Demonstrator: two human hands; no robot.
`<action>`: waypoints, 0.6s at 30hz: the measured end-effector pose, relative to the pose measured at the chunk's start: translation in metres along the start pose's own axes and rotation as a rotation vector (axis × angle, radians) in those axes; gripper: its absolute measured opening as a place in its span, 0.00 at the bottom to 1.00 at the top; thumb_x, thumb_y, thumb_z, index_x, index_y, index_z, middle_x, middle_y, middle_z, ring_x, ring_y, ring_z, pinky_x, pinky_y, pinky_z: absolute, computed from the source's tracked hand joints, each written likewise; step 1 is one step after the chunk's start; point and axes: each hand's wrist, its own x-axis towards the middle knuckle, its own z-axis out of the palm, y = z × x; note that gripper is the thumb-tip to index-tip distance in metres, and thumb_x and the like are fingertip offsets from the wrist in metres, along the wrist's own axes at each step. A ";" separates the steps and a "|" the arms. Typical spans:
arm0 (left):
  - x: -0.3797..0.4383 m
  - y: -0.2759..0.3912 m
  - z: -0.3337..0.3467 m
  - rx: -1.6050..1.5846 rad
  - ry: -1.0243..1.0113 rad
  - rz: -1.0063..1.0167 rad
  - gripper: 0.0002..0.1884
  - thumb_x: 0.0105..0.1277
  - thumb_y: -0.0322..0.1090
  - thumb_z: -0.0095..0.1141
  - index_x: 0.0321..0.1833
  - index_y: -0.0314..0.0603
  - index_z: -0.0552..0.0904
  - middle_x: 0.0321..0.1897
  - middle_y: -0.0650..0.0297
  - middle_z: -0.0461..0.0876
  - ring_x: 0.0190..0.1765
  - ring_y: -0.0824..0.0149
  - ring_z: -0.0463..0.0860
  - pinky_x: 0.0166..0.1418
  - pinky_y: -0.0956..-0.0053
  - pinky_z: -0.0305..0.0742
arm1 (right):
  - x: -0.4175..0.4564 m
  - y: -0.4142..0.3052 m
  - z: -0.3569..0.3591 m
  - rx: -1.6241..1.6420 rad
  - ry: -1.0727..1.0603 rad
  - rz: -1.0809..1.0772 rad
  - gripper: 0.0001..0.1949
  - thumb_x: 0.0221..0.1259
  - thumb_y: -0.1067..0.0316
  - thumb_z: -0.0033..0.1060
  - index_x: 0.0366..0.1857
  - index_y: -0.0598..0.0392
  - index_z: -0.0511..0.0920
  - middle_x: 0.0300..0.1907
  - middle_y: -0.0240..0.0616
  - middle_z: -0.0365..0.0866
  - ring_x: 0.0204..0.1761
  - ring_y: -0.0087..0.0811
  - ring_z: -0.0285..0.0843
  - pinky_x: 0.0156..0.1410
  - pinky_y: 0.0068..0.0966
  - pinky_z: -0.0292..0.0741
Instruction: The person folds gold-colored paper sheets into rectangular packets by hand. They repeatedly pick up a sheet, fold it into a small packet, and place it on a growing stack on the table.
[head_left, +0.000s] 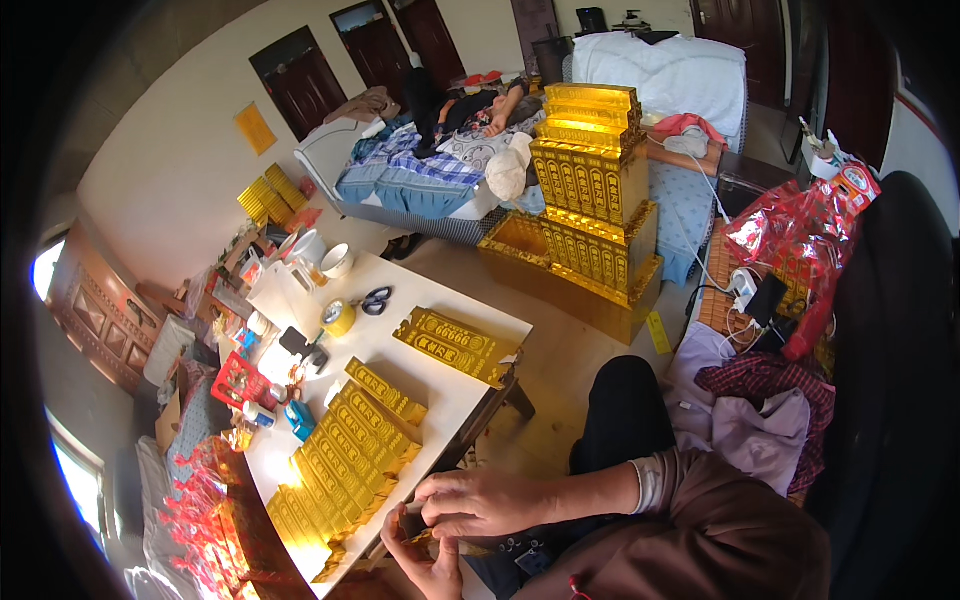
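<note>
In front of my lap, by the table's near edge, both hands meet around a small gold-printed paper piece, mostly hidden by my fingers. My left hand holds it from below, thumb and fingers on either side. Over its top lies my right hand, fingers bent onto it. Just beyond, a slanting row of gold paper boxes with printed characters leans together on the white table. A stack of flat gold printed sheets lies at the table's right corner.
Scissors, a yellow tape roll and a blue stapler-like tool are on the table. Tall stacked gold boxes stand on the floor beyond. A person lies on the bed. Clothes and cables are at my right.
</note>
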 end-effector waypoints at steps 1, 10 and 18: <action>0.000 0.000 0.000 0.020 -0.001 0.015 0.46 0.63 0.37 0.77 0.79 0.35 0.61 0.75 0.53 0.68 0.76 0.57 0.69 0.80 0.62 0.61 | 0.002 -0.002 -0.001 -0.007 0.012 -0.004 0.11 0.70 0.60 0.68 0.46 0.53 0.79 0.58 0.38 0.80 0.52 0.41 0.85 0.50 0.34 0.82; 0.001 0.018 0.013 0.016 0.037 -0.026 0.42 0.61 0.26 0.72 0.77 0.37 0.63 0.75 0.50 0.70 0.76 0.56 0.71 0.78 0.62 0.67 | 0.010 -0.007 0.001 0.021 0.034 0.149 0.19 0.64 0.68 0.73 0.57 0.55 0.79 0.51 0.41 0.84 0.44 0.39 0.87 0.47 0.34 0.83; -0.002 0.026 0.013 0.012 0.095 -0.115 0.37 0.66 0.30 0.69 0.78 0.35 0.68 0.74 0.54 0.72 0.68 0.63 0.75 0.72 0.67 0.69 | 0.011 -0.010 -0.002 0.057 -0.024 0.267 0.18 0.71 0.71 0.68 0.62 0.58 0.78 0.50 0.40 0.85 0.38 0.28 0.85 0.41 0.24 0.81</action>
